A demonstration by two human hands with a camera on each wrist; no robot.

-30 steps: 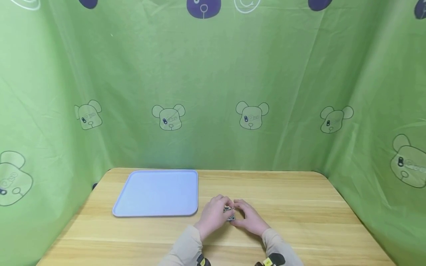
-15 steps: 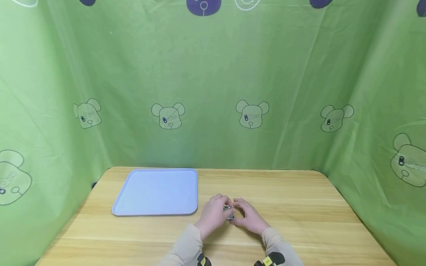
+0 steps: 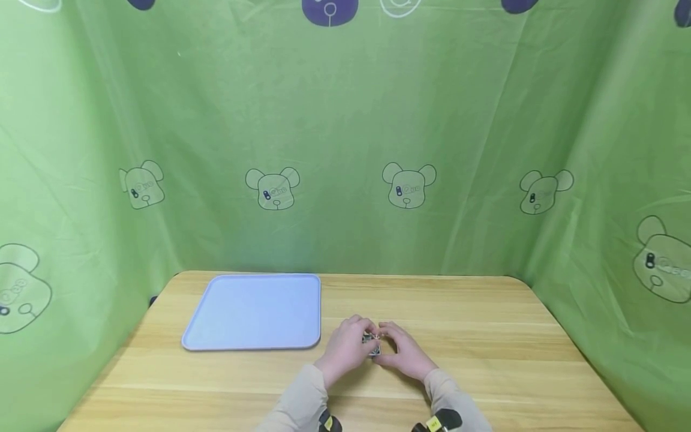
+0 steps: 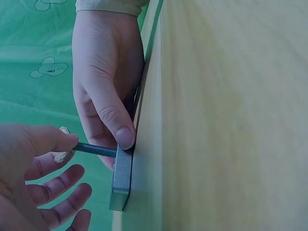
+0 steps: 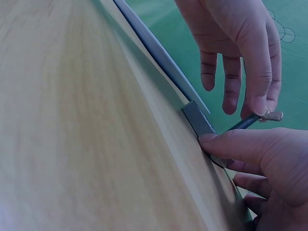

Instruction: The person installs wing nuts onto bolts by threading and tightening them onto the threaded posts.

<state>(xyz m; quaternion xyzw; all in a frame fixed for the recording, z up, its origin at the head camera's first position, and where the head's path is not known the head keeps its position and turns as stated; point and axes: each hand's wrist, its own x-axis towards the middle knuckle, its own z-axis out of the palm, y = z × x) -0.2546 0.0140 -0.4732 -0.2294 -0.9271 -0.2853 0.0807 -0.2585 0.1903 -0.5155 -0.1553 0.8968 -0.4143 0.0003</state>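
Note:
A small metal block (image 4: pixel 121 175) rests on the wooden table with a threaded bolt (image 4: pixel 96 149) standing upright from it. At the bolt's top is a light metal wing nut (image 5: pixel 274 116). My left hand (image 3: pixel 345 345) pinches this wing nut between thumb and forefinger, its other fingers spread loosely away. From the other side, my right hand (image 3: pixel 405 357) grips the block low at the table, its thumb (image 5: pixel 236 144) lying along one face. In the head view, the hands cover much of the block and the bolt.
A pale blue tray (image 3: pixel 254 312) lies at the back left of the wooden table (image 3: pixel 475 324), to the left of my hands. Green curtains (image 3: pixel 345 108) with bear prints hang behind the table and along both sides.
Both hands stay in the same place around the block and bolt. The head view has shifted very slightly since the first frame.

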